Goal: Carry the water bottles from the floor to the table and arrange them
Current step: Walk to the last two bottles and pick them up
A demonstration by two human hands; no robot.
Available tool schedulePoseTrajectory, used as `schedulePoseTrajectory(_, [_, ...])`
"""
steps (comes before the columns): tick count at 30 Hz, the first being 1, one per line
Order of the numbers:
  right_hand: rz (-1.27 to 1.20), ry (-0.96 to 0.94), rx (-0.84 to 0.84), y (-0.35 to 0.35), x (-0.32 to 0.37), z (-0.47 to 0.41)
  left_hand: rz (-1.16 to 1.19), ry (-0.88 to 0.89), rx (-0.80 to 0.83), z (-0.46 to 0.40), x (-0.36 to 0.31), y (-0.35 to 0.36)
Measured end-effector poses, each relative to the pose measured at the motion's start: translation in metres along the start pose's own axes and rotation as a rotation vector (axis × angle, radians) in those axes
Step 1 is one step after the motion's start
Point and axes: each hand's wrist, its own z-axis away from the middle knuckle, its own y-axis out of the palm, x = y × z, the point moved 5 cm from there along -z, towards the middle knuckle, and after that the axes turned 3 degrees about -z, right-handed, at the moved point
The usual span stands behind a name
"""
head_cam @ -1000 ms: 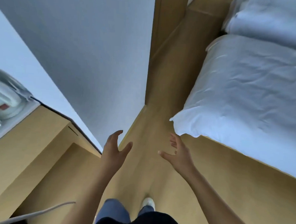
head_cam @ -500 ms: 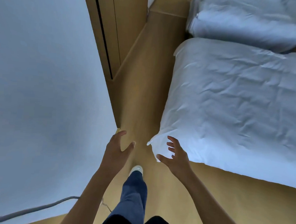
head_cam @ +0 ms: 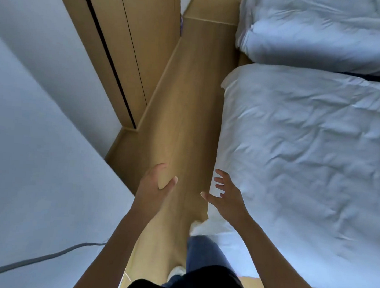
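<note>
While no water bottles or table are in view, both hands are held out empty over the wooden floor: left hand relaxed with fingers loosely bent, right hand spread, fingers apart, nothing gripped. A narrow aisle is seen between a white wall with a wooden door panel and a bed with a rumpled white duvet; a grey cable runs along the wall at lower left. Step is judged as a walk toward the bottles, wherever they stand. Full bottles are expected to be fairly heavy, thin-walled and smooth; a grip round the mid-body or under the neck shoulder is advised, not by the cap, without hard squeezing.
</note>
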Motion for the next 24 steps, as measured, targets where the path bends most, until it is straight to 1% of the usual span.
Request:
schedulePoseTrajectory(5, [0.002, -0.003, 0.018, -0.03, 0.02, -0.124, 0.006, 0.001, 0.0, -0.118, -0.026, 0.016])
schedulePoseTrajectory(11, [0.001, -0.023, 0.01, -0.085, 0.078, -0.285, 0.033, -0.02, -0.011, -0.278, -0.087, 0.024])
schedulePoseTrajectory(17, [0.027, -0.028, 0.002, -0.135, 0.126, -0.413, 0.073, -0.023, -0.053, -0.412, -0.14, 0.024])
schedulePoseTrajectory(24, [0.047, -0.001, -0.028, -0.167, 0.158, -0.565, 0.089, 0.021, -0.054, -0.583, -0.173, 0.037])
